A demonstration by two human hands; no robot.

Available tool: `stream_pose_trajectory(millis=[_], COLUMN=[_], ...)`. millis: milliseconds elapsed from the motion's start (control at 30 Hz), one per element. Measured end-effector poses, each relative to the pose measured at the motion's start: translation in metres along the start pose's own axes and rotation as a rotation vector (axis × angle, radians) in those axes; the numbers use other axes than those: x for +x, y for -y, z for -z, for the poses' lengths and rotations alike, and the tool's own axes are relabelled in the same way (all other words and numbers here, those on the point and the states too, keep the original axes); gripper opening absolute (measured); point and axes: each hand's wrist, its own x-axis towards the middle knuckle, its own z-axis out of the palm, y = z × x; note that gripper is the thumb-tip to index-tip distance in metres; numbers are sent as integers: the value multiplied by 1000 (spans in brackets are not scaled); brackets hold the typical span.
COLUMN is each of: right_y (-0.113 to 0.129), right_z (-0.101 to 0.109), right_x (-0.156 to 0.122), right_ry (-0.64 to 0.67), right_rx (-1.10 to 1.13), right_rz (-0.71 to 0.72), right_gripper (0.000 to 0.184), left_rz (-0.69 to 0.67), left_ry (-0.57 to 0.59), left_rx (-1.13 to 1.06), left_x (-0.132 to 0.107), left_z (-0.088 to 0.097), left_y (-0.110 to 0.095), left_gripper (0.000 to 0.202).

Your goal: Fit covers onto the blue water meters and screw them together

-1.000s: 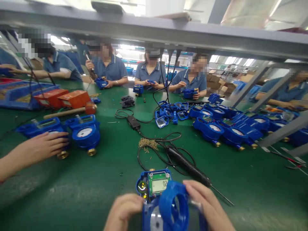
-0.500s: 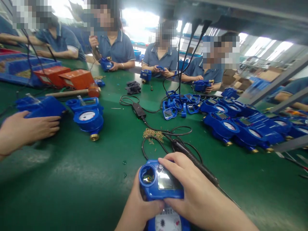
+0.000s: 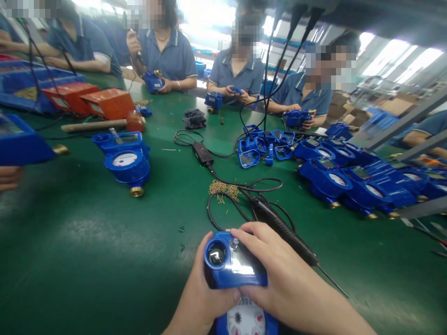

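Note:
A blue water meter [image 3: 232,270] with a clear window on top and a white dial below sits on the green table [image 3: 104,242] at the bottom centre. My left hand [image 3: 206,293] grips its left side, thumb on the blue cover. My right hand [image 3: 279,274] lies closed over the cover's right side, fingers across the window. A black electric screwdriver [image 3: 282,230] with its cable lies just right of my right hand. A small pile of brass screws [image 3: 223,188] lies beyond it.
Another blue meter [image 3: 124,160] stands at the left. A co-worker's hand [image 3: 9,177] at the left edge lifts a blue meter [image 3: 21,144]. Several blue meters [image 3: 349,179] and loose covers [image 3: 260,149] crowd the right. Orange boxes [image 3: 94,100] and seated workers are at the back.
My hands set the blue cover down over the meter's display and now press on it. The co-worker's hand at left lifted a meter and drew it towards the left edge.

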Motion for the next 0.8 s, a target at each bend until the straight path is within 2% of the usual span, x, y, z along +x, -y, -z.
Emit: stream_pose_trajectory(millis=[200, 333, 400, 500, 600, 667, 733, 800], right_y=[-3, -5, -6, -10, -20, -27, -30, -30], right_z=[-4, -7, -7, -6, -7, -10, -16, -22], right_x=[0, 0, -1, -4, -7, -6, -3, 0], right_ry=[-1, -9, -9, 0, 30, -65, -220, -271], right_rx=[25, 31, 26, 53, 222, 353, 497, 743], right_rz=[-29, 1, 13, 22, 8, -105, -323, -543], right_gripper=[61, 61, 61, 64, 65, 66, 65, 63], left_rz=[3, 72, 106, 110, 90, 87, 96, 98], left_ry=[48, 78, 26, -67, -99, -122, -135, -130], left_rx=[34, -141, -199, -133, -82, -76, -82, -89], left_x=[-2, -7, -9, -10, -10, -10, -11, -12], left_z=[6, -4, -14, -25, -31, -33, -32, -32], left_y=[1, -13, -23, -32, -33, -31, -30, -29], left_gripper=[108, 99, 86, 67, 61, 63, 65, 65])
